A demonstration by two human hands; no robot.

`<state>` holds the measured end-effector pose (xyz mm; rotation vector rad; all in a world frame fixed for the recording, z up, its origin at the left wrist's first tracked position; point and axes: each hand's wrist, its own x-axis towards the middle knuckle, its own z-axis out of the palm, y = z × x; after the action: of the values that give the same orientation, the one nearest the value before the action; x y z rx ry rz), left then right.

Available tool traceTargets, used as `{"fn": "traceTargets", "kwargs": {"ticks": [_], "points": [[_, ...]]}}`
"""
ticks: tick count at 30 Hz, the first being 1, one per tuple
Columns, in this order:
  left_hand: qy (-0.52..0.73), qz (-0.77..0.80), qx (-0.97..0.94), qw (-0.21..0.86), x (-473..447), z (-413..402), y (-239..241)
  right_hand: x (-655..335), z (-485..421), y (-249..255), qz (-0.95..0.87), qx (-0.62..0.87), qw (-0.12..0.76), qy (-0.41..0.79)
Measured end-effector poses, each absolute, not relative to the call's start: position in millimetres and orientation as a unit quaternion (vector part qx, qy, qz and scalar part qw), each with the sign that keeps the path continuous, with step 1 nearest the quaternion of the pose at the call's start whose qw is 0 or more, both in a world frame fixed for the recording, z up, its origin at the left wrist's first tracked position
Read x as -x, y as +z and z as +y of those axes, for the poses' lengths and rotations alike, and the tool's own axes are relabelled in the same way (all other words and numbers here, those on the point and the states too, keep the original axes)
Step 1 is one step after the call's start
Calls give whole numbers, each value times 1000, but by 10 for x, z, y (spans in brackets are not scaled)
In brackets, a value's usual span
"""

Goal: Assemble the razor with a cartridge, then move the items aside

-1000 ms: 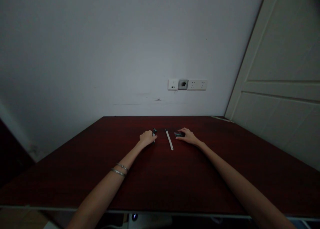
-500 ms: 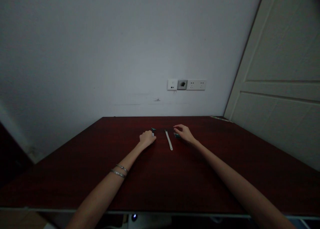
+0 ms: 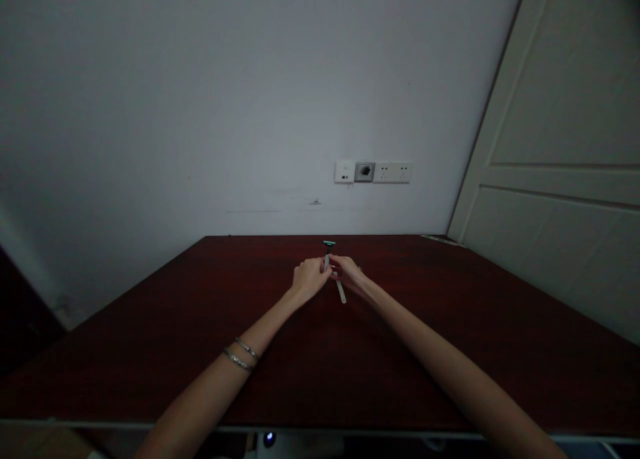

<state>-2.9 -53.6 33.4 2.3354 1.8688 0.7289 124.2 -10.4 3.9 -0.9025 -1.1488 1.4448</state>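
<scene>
A safety razor [image 3: 327, 259] with a light handle and a green-edged head stands up from my left hand [image 3: 311, 276], which is closed round its lower handle. My right hand [image 3: 347, 272] meets it from the other side, thumb and fingertips pinched at the handle. Below the right fingers, a thin white strip [image 3: 341, 292] with a small hole at its near end lies on the table; its far end is covered by the hand. The small greenish item seen earlier beside the strip is hidden behind my right hand.
The dark red table [image 3: 300, 365] runs back to a pale wall with sockets [image 3: 393, 173]. A white panelled door [image 3: 560, 172] borders the right side. A flat patterned strip [image 3: 444, 241] lies at the far right corner. Two bracelets [image 3: 241, 355] circle my left wrist.
My left hand has moved right, bringing the razor more upright. My right hand has moved left from beside the greenish item to the razor, over the white strip's far end.
</scene>
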Motion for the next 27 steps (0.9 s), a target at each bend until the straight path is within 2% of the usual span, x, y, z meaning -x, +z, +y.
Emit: {"fn": "traceTargets", "kwargs": {"ticks": [5, 10, 12, 14, 16, 18, 21, 27], "points": [[268, 577, -769, 54, 48, -532, 329, -1290, -150, 73, -504, 374, 537, 564], [464, 565, -677, 85, 177, -344, 368, -1279, -237, 113, -468, 391, 544, 577], [523, 552, -620, 194, 212, -219, 389, -1248, -299, 149, -443, 394, 539, 598], [543, 524, -542, 369, 228, -95, 398, -1210, -355, 177, -431, 392, 536, 611], [520, 475, -455, 545, 230, 10, 387, -1170, -390, 180, -430, 388, 533, 617], [483, 427, -380, 663, 220, 89, 359, -1131, -402, 155, -434, 384, 528, 620], [455, 383, -316, 739, 178, 162, 297, -1078, -393, 88, -439, 387, 517, 625], [438, 311, -288, 793, 35, 191, 222, -1041, -424, 34, -379, 381, 479, 695]]}}
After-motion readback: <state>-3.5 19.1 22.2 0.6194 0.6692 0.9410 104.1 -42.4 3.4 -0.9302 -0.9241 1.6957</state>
